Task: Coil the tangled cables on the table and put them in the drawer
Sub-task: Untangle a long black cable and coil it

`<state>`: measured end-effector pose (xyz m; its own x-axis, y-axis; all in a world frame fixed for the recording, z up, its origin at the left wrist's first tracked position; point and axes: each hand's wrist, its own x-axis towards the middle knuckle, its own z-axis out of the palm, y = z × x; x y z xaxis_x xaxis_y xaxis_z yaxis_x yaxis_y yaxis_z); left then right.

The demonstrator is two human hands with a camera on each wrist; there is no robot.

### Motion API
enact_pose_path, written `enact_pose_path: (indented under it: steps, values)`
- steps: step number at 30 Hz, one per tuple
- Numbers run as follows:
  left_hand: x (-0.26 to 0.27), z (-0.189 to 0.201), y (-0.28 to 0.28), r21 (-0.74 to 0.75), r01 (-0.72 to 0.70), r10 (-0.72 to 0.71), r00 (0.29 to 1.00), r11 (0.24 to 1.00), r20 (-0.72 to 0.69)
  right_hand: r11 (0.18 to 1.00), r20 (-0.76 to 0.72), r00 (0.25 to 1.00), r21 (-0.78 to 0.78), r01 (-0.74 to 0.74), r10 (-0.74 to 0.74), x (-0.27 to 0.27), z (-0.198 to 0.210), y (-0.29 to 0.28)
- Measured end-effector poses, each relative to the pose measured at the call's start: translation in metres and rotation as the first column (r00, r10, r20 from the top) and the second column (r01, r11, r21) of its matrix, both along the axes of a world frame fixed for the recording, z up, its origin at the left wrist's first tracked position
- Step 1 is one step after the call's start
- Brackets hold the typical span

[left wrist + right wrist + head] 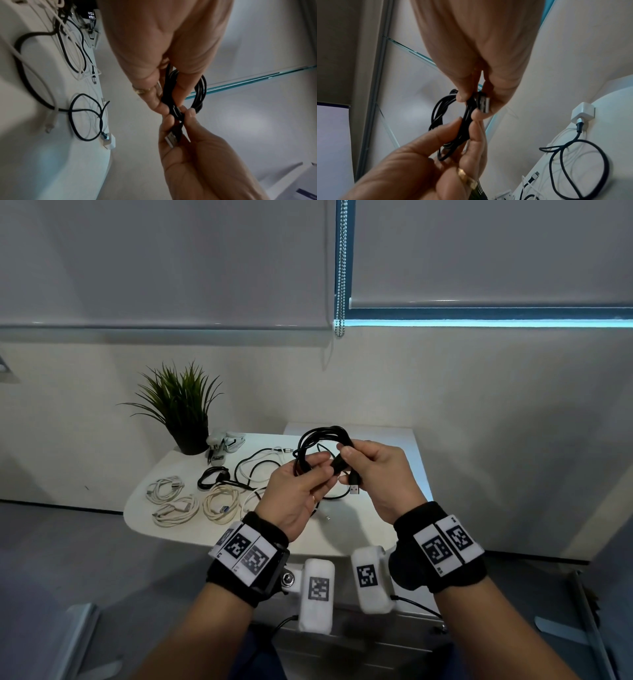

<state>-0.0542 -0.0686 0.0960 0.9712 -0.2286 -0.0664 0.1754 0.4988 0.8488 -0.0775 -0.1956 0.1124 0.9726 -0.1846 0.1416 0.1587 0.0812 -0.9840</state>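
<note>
I hold a thin black cable wound into a loose coil (320, 445) in the air above the white rounded tabletop (178, 529). My left hand (296, 494) pinches one side of the coil between thumb and fingers, a gold ring (142, 90) on one finger. My right hand (376, 474) grips the cable's end, its silver USB plug (354, 489) sticking out below my thumb, close against the coil. On the tabletop to the left lie three coiled white cables (186, 503); behind them a tangle of loose black and white cables (250, 470) spreads out. A spiky green plant in a dark pot (181, 409) stands at the far left corner, with small white charger plugs (224, 441) just beside it.
</note>
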Motion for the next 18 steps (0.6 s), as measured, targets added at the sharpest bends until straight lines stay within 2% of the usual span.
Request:
enact_pose_path:
  steps: [6, 11, 18]
  values:
    - [-0.003, 0.002, 0.001, 0.048, 0.008, -0.011, 0.998, 0.999, 0.068, 1.000, -0.023, 1.000, 0.028, -0.011, 0.012, 0.000, 0.002, -0.002]
    - [-0.003, 0.006, 0.007, 0.055, 0.052, -0.058, 0.991, 0.997, 0.119, 0.981, -0.109, 0.988, 0.172, -0.090, 0.109, -0.001, 0.008, -0.009]
    - [-0.002, 0.005, 0.011, 0.185, 0.078, -0.113, 0.976, 0.980, 0.186, 0.987, -0.145, 0.984, 0.133, -0.085, 0.104, -0.002, 0.010, -0.009]
